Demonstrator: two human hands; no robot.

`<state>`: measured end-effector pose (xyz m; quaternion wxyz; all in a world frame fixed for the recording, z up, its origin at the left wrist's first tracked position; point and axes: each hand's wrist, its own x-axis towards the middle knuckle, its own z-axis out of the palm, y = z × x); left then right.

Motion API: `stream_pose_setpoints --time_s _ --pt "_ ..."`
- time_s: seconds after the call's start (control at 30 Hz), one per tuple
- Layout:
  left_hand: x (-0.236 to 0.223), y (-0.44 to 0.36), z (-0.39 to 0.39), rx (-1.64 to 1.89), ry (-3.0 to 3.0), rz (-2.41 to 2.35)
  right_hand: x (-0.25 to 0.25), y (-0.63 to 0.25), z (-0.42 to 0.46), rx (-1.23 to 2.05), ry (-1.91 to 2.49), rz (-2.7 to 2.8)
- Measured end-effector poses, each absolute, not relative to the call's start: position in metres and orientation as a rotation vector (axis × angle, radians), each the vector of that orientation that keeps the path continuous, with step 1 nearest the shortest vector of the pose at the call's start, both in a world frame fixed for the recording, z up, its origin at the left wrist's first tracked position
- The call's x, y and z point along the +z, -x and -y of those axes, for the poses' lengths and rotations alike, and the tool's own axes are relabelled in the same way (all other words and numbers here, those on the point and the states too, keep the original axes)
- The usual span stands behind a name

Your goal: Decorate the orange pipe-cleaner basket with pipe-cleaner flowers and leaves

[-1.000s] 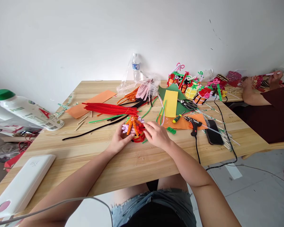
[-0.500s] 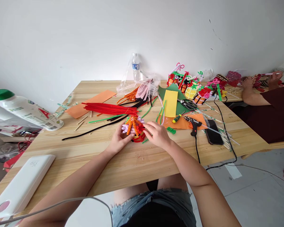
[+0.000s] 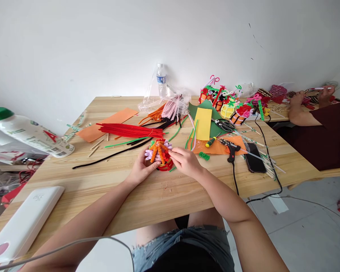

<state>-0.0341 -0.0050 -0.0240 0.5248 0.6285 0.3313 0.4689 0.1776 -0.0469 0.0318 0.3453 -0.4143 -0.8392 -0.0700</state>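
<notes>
A small pipe-cleaner craft [image 3: 159, 152] of orange, red and pale purple loops rests on the wooden table [image 3: 164, 192]. My left hand [image 3: 141, 170] cups its left side, fingers curled round it. Fingertips of my right hand [image 3: 185, 162] pinch its right edge. A bundle of red pipe cleaners [image 3: 130, 130] lies just behind, with a long black pipe cleaner [image 3: 107, 156] and green ones beside it.
A glue gun [image 3: 229, 148] with its cord, a screwdriver [image 3: 211, 142], scissors [image 3: 225, 124], a phone [image 3: 255, 162], yellow and orange paper and finished crafts [image 3: 229, 102] lie right. A water bottle [image 3: 160, 80] stands at the back. A white box [image 3: 25, 221] sits near left. Another person's hands [image 3: 311, 99] work far right.
The view shifted slightly. My right fingers moved a little along the craft's right edge; my left hand kept its hold.
</notes>
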Motion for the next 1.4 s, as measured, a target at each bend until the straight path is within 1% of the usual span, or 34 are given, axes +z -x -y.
stream_pose_setpoints --time_s 0.2,0.43,0.77,1.07,1.4 --pt "-0.0270 0.0352 0.0040 1.119 -1.527 -0.790 0.0321 -0.1775 0.0469 -0.243 1.032 2.196" --pt "-0.0272 0.0350 0.0043 1.122 -1.521 -0.808 0.0310 -0.1775 0.0469 -0.225 1.055 2.212" --pt "-0.0279 0.0345 0.0043 1.139 -1.519 -0.814 0.0296 -0.1782 0.0463 -0.160 1.061 2.234" --pt "-0.0259 0.0332 0.0036 1.132 -1.532 -0.802 0.0259 -0.1777 0.0447 -0.065 1.041 2.144" --pt "-0.0261 0.0329 0.0031 1.194 -1.564 -0.784 0.0271 -0.1771 0.0446 -0.005 1.070 2.112"
